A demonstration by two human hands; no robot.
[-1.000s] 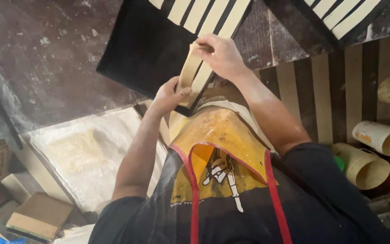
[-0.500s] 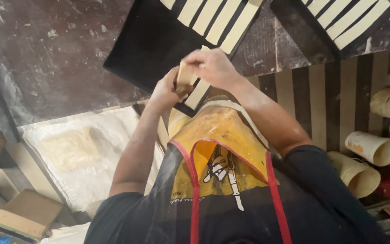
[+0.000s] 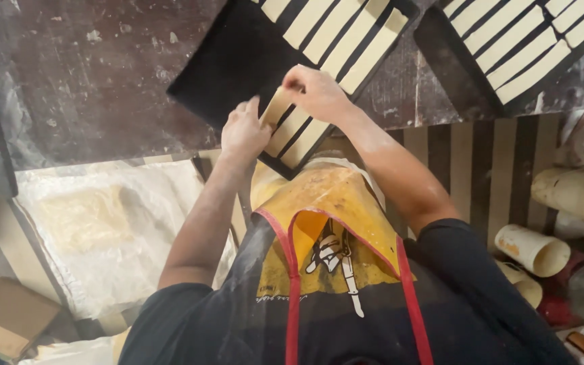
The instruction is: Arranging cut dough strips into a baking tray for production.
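Over the near corner of the black tray (image 3: 238,67) I see both hands working one pale dough strip (image 3: 277,107). The right hand (image 3: 319,91) pinches the strip's far end, fingers closed on it from above, and the left hand (image 3: 245,128) sits at the near end, fingers curled against it; whether they actually clamp it, I cannot tell. The strip lies at the same slant as its neighbours, just beside the last strip already down, with a dark gap between them, which I judge is to keep the pieces from sticking together. Two hands on a soft strip make sense: one at each end keeps it straight. A second tray (image 3: 441,40) of strips rests further right on the dusty bench (image 3: 89,81). Below left, a slab of dough (image 3: 86,216) waits on white plastic, and paper tubes (image 3: 532,249) lie at the right.
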